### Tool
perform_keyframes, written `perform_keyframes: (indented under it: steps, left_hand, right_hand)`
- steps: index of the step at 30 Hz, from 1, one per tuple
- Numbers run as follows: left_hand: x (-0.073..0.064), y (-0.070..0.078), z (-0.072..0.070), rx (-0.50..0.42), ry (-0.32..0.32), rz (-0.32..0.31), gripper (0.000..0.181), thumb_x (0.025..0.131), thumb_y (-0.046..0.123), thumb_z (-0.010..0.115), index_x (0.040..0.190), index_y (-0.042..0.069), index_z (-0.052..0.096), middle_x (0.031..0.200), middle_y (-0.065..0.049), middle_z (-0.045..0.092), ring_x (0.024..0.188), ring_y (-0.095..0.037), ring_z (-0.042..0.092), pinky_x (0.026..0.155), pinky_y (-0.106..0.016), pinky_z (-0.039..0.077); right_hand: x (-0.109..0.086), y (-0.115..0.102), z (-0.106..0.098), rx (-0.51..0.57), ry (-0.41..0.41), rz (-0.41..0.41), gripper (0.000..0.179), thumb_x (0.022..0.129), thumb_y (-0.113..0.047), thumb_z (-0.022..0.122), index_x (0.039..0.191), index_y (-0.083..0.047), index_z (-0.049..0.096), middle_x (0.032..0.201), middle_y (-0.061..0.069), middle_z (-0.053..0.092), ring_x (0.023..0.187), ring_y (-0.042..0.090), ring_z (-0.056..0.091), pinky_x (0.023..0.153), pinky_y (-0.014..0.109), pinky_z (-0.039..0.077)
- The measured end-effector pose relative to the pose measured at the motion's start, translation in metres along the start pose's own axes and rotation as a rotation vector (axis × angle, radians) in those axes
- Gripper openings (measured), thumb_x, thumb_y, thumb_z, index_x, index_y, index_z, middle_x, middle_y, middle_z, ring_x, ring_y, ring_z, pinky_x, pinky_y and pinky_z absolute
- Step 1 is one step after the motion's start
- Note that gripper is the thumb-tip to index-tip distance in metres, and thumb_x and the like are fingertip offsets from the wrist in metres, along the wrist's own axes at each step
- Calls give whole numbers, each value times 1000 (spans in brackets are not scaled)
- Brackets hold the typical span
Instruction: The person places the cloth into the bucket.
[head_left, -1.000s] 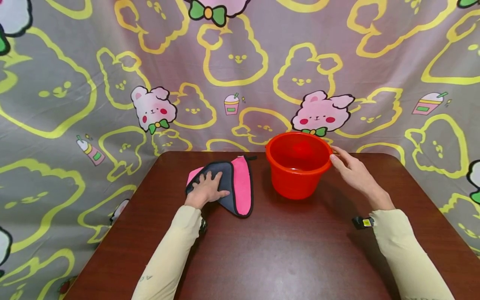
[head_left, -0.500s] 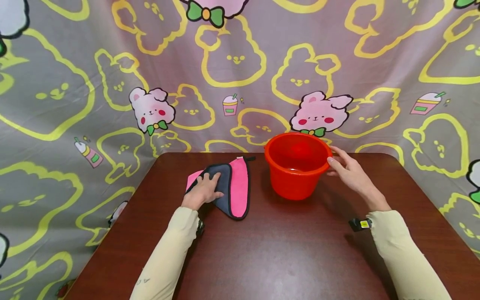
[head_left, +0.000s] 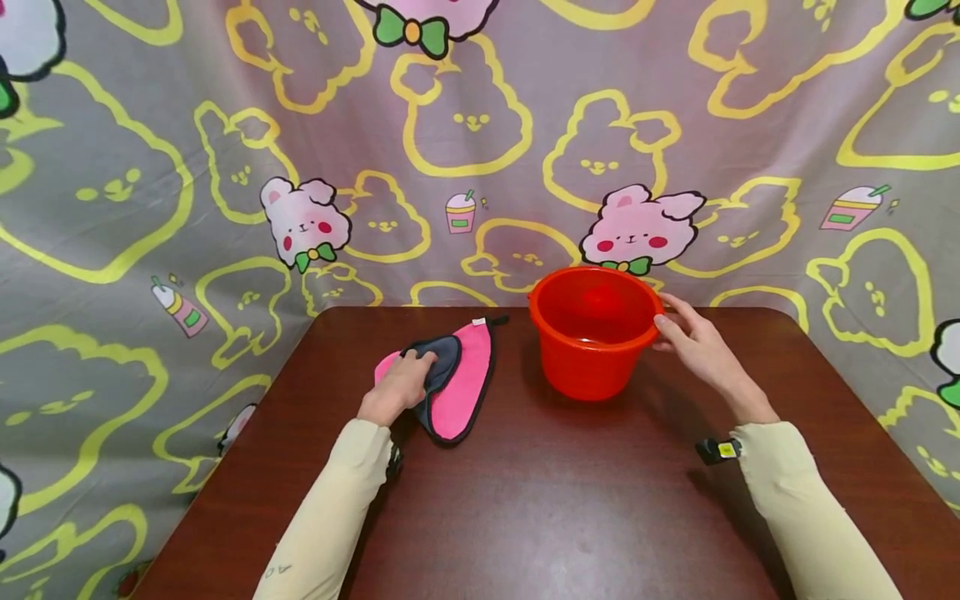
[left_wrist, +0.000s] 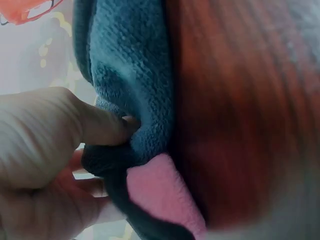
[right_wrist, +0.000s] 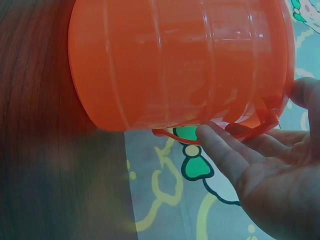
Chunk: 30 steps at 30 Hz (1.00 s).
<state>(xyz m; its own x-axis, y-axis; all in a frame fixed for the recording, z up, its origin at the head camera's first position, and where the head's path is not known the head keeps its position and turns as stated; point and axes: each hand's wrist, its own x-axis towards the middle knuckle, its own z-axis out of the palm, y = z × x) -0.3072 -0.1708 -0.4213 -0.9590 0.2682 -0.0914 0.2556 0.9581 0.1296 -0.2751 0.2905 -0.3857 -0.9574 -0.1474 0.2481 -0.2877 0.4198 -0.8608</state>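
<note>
On the table lies a cleaning cloth [head_left: 465, 379], pink on one face and dark grey on the other, edged in black with a small hanging loop. My left hand [head_left: 401, 385] pinches a fold of it, thumb on the grey side, as the left wrist view shows; part of the cloth [left_wrist: 132, 65] is bunched there. A red plastic bucket [head_left: 585, 367] stands upright to the right of the cloth. At the bucket's right rim, my right hand [head_left: 697, 346] holds on, thumb at the rim and fingers against the outside wall near the handle [right_wrist: 172, 136].
The brown wooden table [head_left: 570, 500] ends at the back against a patterned curtain [head_left: 495, 133] with cartoon rabbits. Sleeves cover both forearms, and a dark wrist device [head_left: 716, 451] sits at the right cuff.
My left hand has closed its spread fingers on the cloth. The cloth has bunched and shifted a little left, showing more pink. My right thumb and fingers have settled slightly at the bucket's rim.
</note>
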Motion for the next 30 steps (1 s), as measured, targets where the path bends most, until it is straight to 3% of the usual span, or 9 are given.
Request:
perform_keyframes:
  steps: [7,12,17,24,30]
  left_hand:
    - [-5,5,-14,4,145,15,46,86,5,66,131,7,56,116,-25,57,101,-42,60,87,-52,53]
    - [-7,7,-26,-51,220,-1,45,85,3,62,129,7,57,114,-24,57,99,-41,60,82,-52,54]
    - [-9,10,-35,-110,349,-37,41,84,3,58,126,7,60,112,-25,59,96,-44,62,77,-53,55]
    - [-10,19,-50,-210,507,-39,36,88,5,57,123,5,61,112,-25,59,96,-44,63,83,-54,54]
    - [-10,25,-58,-268,581,-18,34,89,4,56,123,4,62,115,-24,60,100,-42,63,87,-53,53]
  right_hand:
    - [-1,2,2,22,15,-10,59,103,-23,48,155,-5,25,138,33,48,87,-11,63,76,17,56]
    - [-1,1,6,48,42,10,59,103,-27,48,154,-6,27,142,31,46,88,-11,63,75,21,58]
    - [-2,-1,9,83,57,20,59,103,-26,48,154,-6,26,143,32,42,89,-11,63,72,19,58]
    - [0,4,10,107,70,25,59,103,-25,48,154,-5,25,145,33,40,90,-12,62,71,22,58]
    - [0,6,11,115,82,3,58,104,-22,47,154,-4,25,144,34,41,90,-13,62,72,26,59]
